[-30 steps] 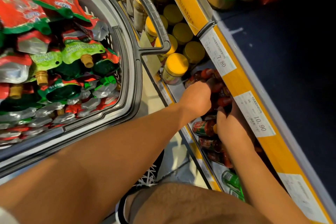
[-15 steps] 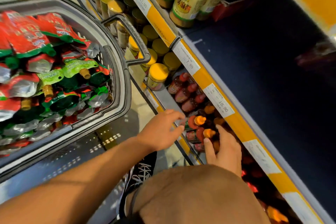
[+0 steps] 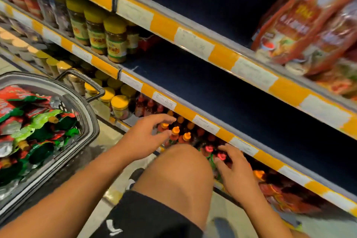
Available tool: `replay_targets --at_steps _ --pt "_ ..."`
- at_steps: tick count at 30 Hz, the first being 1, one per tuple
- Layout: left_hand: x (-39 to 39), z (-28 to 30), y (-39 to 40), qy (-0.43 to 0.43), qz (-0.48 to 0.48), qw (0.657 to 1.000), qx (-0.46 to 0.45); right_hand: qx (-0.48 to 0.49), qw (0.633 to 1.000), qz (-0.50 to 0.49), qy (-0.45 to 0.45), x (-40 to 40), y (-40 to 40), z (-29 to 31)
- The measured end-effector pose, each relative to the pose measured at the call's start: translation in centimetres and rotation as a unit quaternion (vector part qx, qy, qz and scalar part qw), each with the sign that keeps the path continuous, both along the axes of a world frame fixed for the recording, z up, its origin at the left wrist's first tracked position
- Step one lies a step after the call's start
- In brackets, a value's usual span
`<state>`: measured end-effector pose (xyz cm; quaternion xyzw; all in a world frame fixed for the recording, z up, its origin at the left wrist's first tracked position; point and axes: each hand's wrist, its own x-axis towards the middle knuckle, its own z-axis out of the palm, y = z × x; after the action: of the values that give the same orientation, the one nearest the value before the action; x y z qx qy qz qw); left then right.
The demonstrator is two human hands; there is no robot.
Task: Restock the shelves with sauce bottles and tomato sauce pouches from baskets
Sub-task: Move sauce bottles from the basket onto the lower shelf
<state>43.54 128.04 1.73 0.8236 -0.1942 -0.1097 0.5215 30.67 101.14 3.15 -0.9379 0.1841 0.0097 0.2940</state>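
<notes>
**Both hands at the bottom shelf's sauce bottles**

The person is crouching in front of the bottom shelf [image 3: 123, 124], one bare knee [image 3: 179, 164] rising between the two arms. The left hand [image 3: 144, 137] is hovering just in front of the orange-capped sauce bottles [image 3: 175, 131] standing on that shelf, its fingers spread and loosely bent, holding nothing. The right hand [image 3: 234, 170] is reaching in further along the same shelf, its fingers splayed and resting on the red-capped bottles [image 3: 208, 149] there (whether any finger is actually curling round a bottle cannot be told through the blur).

To the left of the bottom shelf, a grey basket [image 3: 85, 106] is sitting on the floor, its handle [image 3: 85, 79] lying toward the shelf. It is holding a heap of red and green tomato sauce pouches [image 3: 34, 121], some showing tan spouts. At the left end of the bottom shelf, yellow-lidded jars [image 3: 119, 102] are standing just beside the bottles.

Directly above the bottom shelf, the next shelf [image 3: 212, 91] is showing a dark blue deck, with more yellow-lidded labelled jars [image 3: 114, 38] at its left end. Higher still, at the far right, large red packets [image 3: 309, 19] are leaning on the upper shelf.
</notes>
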Motion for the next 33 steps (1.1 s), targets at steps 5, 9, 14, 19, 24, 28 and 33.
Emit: replay_targets --at_steps 5,9,14,19,24,28,33 --pt "-3.1 6.6 -3.3 -0.047 -0.058 0.996 -0.039 0.044 0.994 -0.050 -0.092 -6.9 -1.8 5.5" --pt "-6.4 11.4 -7.2 -0.097 -0.116 0.987 -0.049 0.082 0.976 -0.112 -0.169 -13.2 -3.5 8.5" --pt "-11.4 15.3 -13.0 -0.123 -0.227 0.966 -0.025 0.091 0.945 -0.205 -0.240 -23.1 -6.5 9.8" --pt "-17.8 16.9 -19.7 -0.156 -0.324 0.933 0.015 0.091 0.908 -0.320 -0.254 -33.9 -9.1 9.2" --pt "-25.6 17.1 -27.5 -0.210 -0.455 0.863 0.055 0.087 0.864 -0.443 -0.223 -44.8 -10.8 5.7" --pt "-32.2 15.0 -32.6 -0.213 -0.548 0.805 0.078 0.102 0.832 -0.521 -0.162 -51.6 -11.2 2.2" --pt "-39.9 9.9 -36.6 -0.221 -0.646 0.719 0.135 0.123 0.836 -0.534 -0.029 -57.0 -10.6 -1.8"
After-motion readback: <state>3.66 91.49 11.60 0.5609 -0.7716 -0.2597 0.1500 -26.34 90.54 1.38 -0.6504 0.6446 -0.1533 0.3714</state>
